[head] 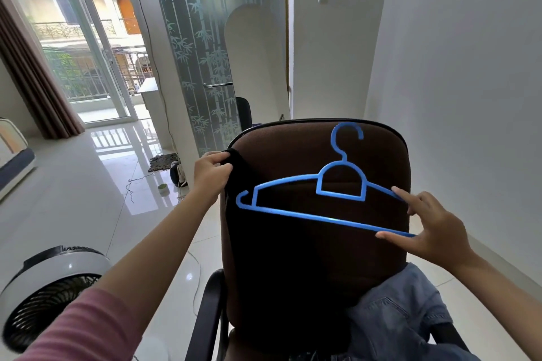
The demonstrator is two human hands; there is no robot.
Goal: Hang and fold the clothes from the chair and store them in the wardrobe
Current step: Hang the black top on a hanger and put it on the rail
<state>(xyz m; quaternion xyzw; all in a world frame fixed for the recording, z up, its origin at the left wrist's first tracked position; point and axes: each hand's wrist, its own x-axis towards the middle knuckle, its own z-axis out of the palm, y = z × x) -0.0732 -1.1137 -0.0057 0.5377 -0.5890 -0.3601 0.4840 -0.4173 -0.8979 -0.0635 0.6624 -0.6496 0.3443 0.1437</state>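
Room: white-walled, glossy white tile floor [88, 184]; glass balcony door [88, 53] far left, frosted bamboo-pattern glass panel [199, 53] beyond the left hand.
Fan: round white floor fan with black grille [50, 296], low at far left, below the left forearm; pink ribbed sleeve [82, 328] covers that arm near the elbow.
Left hand: left hand [209, 174] raised at the chair's upper left corner, fingers and thumb curled, pinching a bunched edge of the black cloth garment [278, 258].
Garment: hangs from that pinch and spreads dark down the front of the chair back, between the two hands.
Chair: brown fabric office chair with black trim [381, 161], back facing the camera, behind the garment.
Hanger: blue plastic clothes hanger [340, 184], hook up, tilted, lying against garment and chair back.
Right hand: right hand [431, 226] grips the hanger's right end, forefinger along the upper arm, thumb under the lower bar.
Denim: blue denim garment [401, 311] heaped on the chair seat, below the right hand.
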